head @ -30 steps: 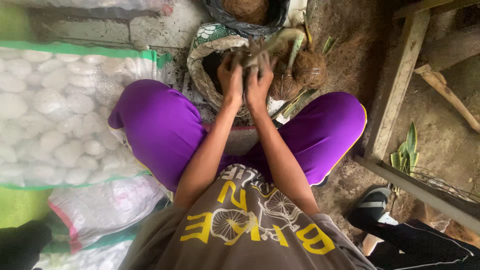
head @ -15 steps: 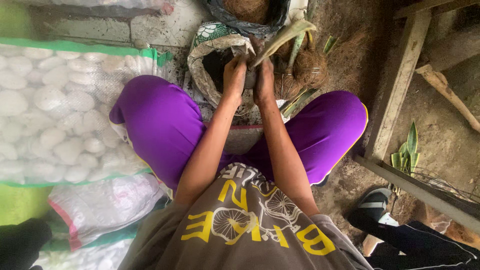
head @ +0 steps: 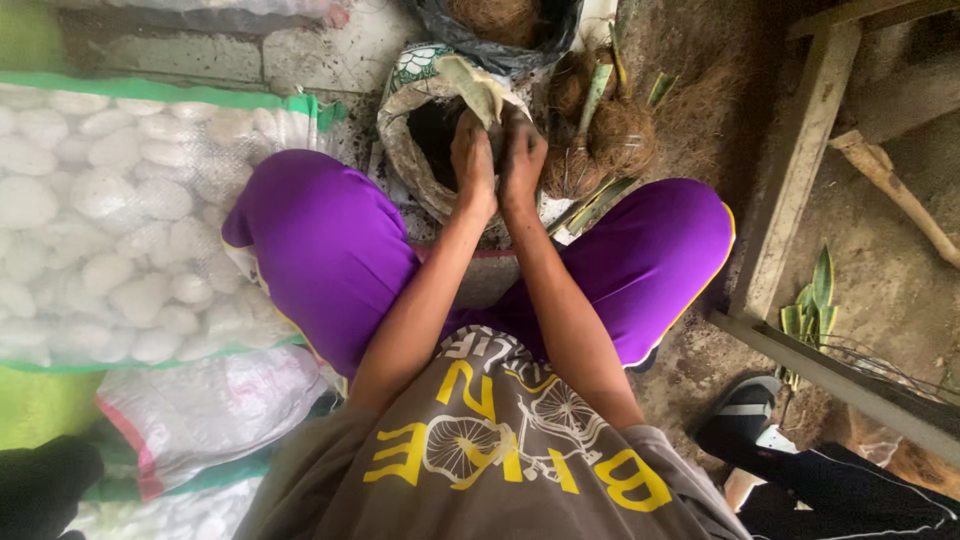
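I sit with purple trousers, knees spread, facing a rolled-down sack with dark soil inside. My left hand and my right hand are pressed together at the sack's mouth. Both are closed around the base of a small plant. Its pale green leaf rises just beyond my fingers. The plant's root end is hidden by my hands.
Several fibre-wrapped plant balls lie right of the sack, and a black bag of fibre lies beyond it. A sack of white stones fills the left. A wooden frame, a striped-leaf plant and another person's sandalled foot are on the right.
The plant's leaves pointed off to the right; now they stand over the sack's mouth. My hands have drawn closer together and sit lower at the opening.
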Demonstrator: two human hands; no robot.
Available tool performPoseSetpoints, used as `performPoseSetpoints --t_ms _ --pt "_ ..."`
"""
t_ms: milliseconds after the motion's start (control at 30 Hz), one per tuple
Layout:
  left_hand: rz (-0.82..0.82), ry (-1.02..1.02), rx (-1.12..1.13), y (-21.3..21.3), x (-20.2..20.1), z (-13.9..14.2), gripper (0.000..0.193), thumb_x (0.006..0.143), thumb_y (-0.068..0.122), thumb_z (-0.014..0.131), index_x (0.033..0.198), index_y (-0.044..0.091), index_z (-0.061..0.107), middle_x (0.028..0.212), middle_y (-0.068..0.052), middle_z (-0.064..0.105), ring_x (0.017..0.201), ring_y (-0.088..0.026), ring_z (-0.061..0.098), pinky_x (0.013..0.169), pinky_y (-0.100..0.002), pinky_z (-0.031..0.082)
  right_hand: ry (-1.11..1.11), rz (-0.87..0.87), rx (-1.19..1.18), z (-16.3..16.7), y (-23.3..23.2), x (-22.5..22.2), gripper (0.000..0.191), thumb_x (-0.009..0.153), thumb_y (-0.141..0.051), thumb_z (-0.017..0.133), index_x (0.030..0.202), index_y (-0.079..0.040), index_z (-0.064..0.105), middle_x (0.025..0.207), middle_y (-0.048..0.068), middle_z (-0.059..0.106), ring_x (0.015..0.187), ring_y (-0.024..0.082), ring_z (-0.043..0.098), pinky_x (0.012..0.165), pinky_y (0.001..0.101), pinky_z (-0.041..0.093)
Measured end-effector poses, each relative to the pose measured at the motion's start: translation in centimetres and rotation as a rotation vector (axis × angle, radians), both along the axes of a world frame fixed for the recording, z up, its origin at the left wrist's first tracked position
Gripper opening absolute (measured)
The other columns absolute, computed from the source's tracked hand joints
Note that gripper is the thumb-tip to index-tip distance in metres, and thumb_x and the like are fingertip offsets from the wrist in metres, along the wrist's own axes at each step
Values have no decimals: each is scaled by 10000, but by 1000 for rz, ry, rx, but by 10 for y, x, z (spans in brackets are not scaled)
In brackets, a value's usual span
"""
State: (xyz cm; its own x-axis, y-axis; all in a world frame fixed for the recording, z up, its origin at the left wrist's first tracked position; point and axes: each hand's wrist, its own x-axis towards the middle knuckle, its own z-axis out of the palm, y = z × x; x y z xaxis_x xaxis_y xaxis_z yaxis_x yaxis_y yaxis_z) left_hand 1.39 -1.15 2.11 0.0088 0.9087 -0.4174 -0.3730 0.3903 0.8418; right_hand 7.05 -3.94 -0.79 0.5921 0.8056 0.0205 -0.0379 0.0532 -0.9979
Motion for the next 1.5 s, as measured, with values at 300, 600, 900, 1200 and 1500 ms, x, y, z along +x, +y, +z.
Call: performPoseSetpoints --t_ms 300,600,900,1200,1500 --pt "-123 279 40 10 -3 5 272 997 166 561 946 -38 734 800 -115 701 713 -168 582 661 -331 478 -159 25 -19 -9 -4 -6 595 1111 -402 362 1419 78 531 1264 267 674 1189 319 667 1032 462 556" --pt "-272 283 99 7 -5 6 255 976 148 590 816 -5 716 724 -31 619 642 -126 491 604 -348 379 340 150 -238 -9 -4 18 769 1014 -518 430 1498 79 458 1238 284 588 1117 402 615 992 525 604" --pt "-264 644 461 9 -10 18 314 962 186 649 1217 4 620 1235 -231 553 1185 -319 487 988 -491 414 310 284 -66 -9 -9 13 725 1082 -595 452 1214 86 661 1074 158 671 941 255 645 831 386 598" --pt "-159 767 336 12 -6 19 716 1123 342 661 1526 -120 291 1495 -393 268 1368 -486 326 1095 -585 349 437 -97 -374 3 1 5 274 1011 -273 544 1156 -41 524 953 73 671 801 133 686 703 302 601" --pt "-93 26 101 2 3 16 301 983 138 677 1218 -49 688 1122 -185 729 985 -232 686 885 -368 540 -156 -88 -17 1 -3 -3 594 1148 -422 474 1494 56 544 1584 259 427 1438 372 449 1180 486 414"
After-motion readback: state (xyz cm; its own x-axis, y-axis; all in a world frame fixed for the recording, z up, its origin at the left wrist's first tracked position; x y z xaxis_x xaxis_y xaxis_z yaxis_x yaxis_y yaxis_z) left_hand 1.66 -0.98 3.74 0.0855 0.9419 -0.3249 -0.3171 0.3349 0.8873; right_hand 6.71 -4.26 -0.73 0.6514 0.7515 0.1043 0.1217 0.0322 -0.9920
